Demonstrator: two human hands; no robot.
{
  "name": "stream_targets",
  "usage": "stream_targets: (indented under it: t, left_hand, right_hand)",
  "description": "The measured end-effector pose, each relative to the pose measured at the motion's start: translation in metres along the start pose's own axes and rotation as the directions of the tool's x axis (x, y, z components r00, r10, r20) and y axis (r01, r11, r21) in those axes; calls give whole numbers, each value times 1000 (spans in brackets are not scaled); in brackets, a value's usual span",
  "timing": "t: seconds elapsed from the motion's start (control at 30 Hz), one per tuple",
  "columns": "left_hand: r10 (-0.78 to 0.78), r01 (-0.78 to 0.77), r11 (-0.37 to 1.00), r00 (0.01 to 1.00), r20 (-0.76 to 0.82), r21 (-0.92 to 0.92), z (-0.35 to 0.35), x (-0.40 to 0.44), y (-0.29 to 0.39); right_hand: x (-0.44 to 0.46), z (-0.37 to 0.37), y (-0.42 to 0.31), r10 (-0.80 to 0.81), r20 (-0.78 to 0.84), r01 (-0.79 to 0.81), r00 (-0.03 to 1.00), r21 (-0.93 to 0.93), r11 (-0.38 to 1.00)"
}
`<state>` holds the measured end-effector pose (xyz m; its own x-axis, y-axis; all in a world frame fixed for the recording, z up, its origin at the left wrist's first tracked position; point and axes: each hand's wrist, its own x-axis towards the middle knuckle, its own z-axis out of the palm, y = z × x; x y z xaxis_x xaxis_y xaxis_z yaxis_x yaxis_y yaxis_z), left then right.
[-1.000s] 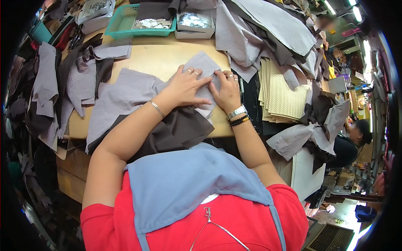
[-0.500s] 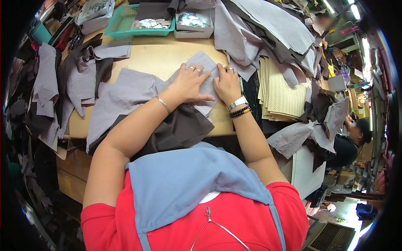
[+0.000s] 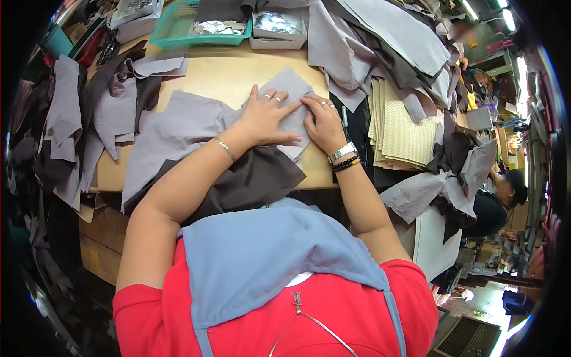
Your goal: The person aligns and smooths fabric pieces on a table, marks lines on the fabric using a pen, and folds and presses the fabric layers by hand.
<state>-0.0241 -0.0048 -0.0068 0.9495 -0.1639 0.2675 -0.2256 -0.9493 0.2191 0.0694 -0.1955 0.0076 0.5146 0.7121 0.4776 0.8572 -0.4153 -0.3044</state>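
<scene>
A light grey cloth piece [image 3: 287,82] lies on the wooden tabletop, joined visually with a wider grey cloth [image 3: 172,128] to its left and dark brown cloth [image 3: 256,178] nearer my body. My left hand [image 3: 267,118] rests flat on the grey piece, fingers spread, thumb pointing right. At that piece's right edge, my right hand [image 3: 325,124] has its fingers curled, with the tips drawn together on the cloth beside my left index fingertip. What exactly sits between those tips is too small to see.
At the back stand a teal basket [image 3: 172,27] with small white pieces and a box [image 3: 276,43] of shiny bits. Grey and brown cloths [image 3: 116,113] hang at left; more are piled [image 3: 404,35] at right above woven-patterned sheets [image 3: 404,134]. Another person [image 3: 499,199] is at far right.
My right hand's fingers have curled in and moved slightly left toward my left index finger. The left hand's fingers have spread a little, staying on the cloth.
</scene>
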Motion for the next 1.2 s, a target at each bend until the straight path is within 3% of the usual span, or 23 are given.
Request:
stream_targets:
  t: [0.1,0.4,0.57,0.7,1.03,1.17,1.2]
  left_hand:
    - [7,-7,1000,1000,-12,-14,-3,-9,-1]
    - [39,-38,999,999,-36,30,-20,-27,2]
    - [11,-11,1000,1000,-25,22,-27,-36,6]
    - [-37,37,999,999,-2,34,-31,-40,11]
    - [-66,63,997,996,55,55,-46,-59,22]
    - [-77,74,996,995,57,57,-46,-62,23]
    - [-89,85,995,995,55,60,-46,-63,23]
  right_hand:
    - [0,-1,-4,33,32,-32,999,-39,999]
    - [0,-5,1,-138,153,150,979,-74,986]
    - [0,-7,-3,-112,203,130,973,-79,988]
    - [0,-12,-15,18,260,25,965,-161,987]
    - [15,-5,-5,288,154,-211,945,-384,899]
    - [21,-5,-1,106,54,-74,993,-420,905]
    - [22,-7,-5,44,76,-20,996,-295,955]
